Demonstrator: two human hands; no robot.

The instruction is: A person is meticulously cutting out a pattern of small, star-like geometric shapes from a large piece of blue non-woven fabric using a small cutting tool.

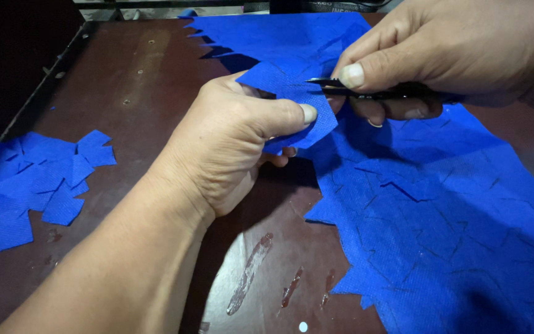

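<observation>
Our left hand has its grip clamped on a blue fabric piece at twelve o'clock on the worktop; our right hand grips dark scissors. Blades so near the thumb risk nicking it.

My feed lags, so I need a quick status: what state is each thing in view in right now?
Left hand: pinching a blue fabric piece.
Right hand: gripping dark scissors.
Scissors: blades nearly closed at the piece's edge.
Blue fabric piece: held up, being cut.
Blue fabric sheet: spread flat, edge jagged, scored with cuts.
Cut pieces: piled loosely on the left.
Table: dark, scratched surface.
</observation>
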